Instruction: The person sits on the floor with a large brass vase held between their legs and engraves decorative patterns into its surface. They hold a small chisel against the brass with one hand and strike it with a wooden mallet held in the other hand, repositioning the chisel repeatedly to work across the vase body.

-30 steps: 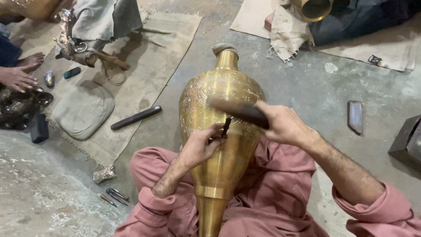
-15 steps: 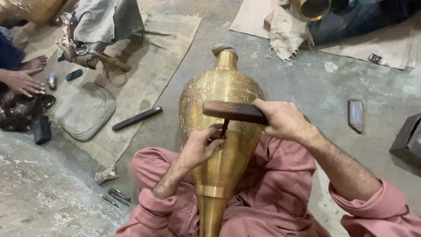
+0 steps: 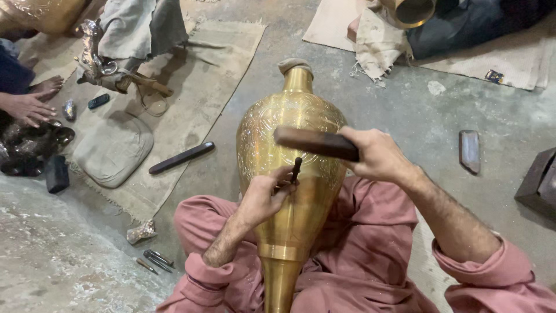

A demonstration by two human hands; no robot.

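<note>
A large engraved brass vase [image 3: 289,127] lies across my lap, its neck pointing away over the concrete floor. My left hand [image 3: 267,195] pinches a short dark chisel [image 3: 296,168] upright against the vase's belly. Gripping a dark wooden mallet bar [image 3: 313,142], my right hand [image 3: 376,154] holds it level just above the chisel's top. Both my arms wear pink sleeves.
A burlap mat [image 3: 191,87] lies to the left with a grey pad [image 3: 113,148] and a dark wooden stick [image 3: 181,158]. Small metal tools [image 3: 153,261] lie by my left knee. Another person's hand [image 3: 26,107] rests at far left. A dark block [image 3: 469,150] lies on the right.
The mallet bar has dropped slightly and levelled out over the chisel. My left hand keeps the chisel on the same spot of the vase.
</note>
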